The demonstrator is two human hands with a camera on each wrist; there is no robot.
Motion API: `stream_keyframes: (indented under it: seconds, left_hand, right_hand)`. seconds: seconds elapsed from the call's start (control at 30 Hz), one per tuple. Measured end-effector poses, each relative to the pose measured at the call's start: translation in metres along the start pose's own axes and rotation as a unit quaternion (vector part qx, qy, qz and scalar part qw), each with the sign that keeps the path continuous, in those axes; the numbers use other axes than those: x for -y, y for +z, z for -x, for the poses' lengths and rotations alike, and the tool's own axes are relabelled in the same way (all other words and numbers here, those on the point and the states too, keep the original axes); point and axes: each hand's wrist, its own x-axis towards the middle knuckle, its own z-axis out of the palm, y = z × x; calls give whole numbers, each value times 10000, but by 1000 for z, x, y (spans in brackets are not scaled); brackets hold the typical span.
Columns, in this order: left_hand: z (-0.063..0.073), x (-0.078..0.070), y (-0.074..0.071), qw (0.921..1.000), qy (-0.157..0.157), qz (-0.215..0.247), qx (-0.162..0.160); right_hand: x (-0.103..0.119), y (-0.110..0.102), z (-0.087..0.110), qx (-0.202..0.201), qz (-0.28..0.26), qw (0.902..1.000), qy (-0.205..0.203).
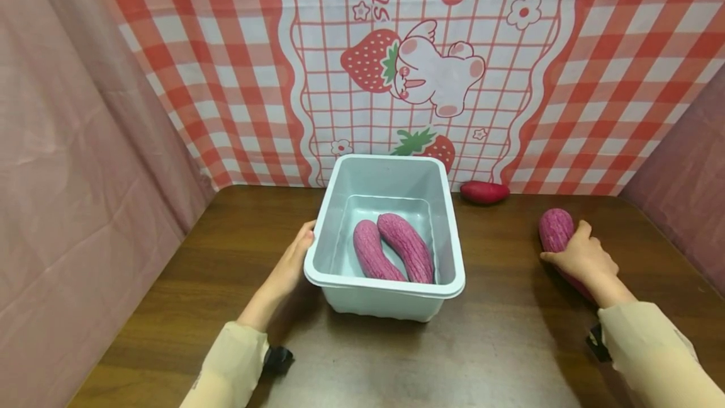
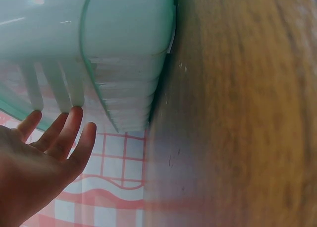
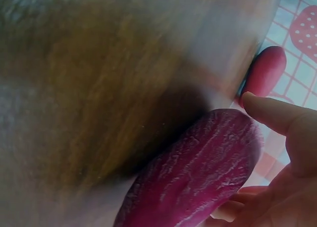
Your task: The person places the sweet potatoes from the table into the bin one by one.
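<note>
Head view: the right hand (image 1: 586, 261) curves around a purple vegetable (image 1: 557, 230) at right on the table (image 1: 487, 345); the left hand (image 1: 293, 261), fingers extended, touches the left side of a pale box (image 1: 384, 302)

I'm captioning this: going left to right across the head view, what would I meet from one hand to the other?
Left hand → pale tub → small red vegetable → right hand.

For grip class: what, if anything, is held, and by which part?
The right hand spans the rightmost purple vegetable midway; grip cannot be told. Left hand holds nothing.
</note>
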Motion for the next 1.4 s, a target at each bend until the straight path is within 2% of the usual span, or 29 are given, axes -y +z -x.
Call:
stream_keyframes:
  seconds: [0.23, 0.47, 0.7, 0.9, 1.07, 1.4]
  left_hand:
    - [1, -1, -1, 10000, -37, 14, -23]
    - [0, -1, 1, 10000, -4, -7, 42]
    - [0, 0, 2, 10000, 12, -90, 14]
    - [-1, 0, 3, 9998, 14, -175, 83]
    - [0, 1, 2, 9999, -8, -119, 17]
    - [0, 0, -1, 10000, 27, -71, 12]
  right_hand:
    - [-2, 1, -1, -37, -17, 10000, -20]
    - [-6, 3, 2, 91, -28, 9999, -40]
    - [-7, 9, 1, -77, -79, 9999, -121]
    - [-10, 11, 1, -5, 17, 10000, -64]
    - [-3, 8, 0, -8, 2, 9999, -130]
    - [23, -5, 2, -409, -150, 9977, -527]
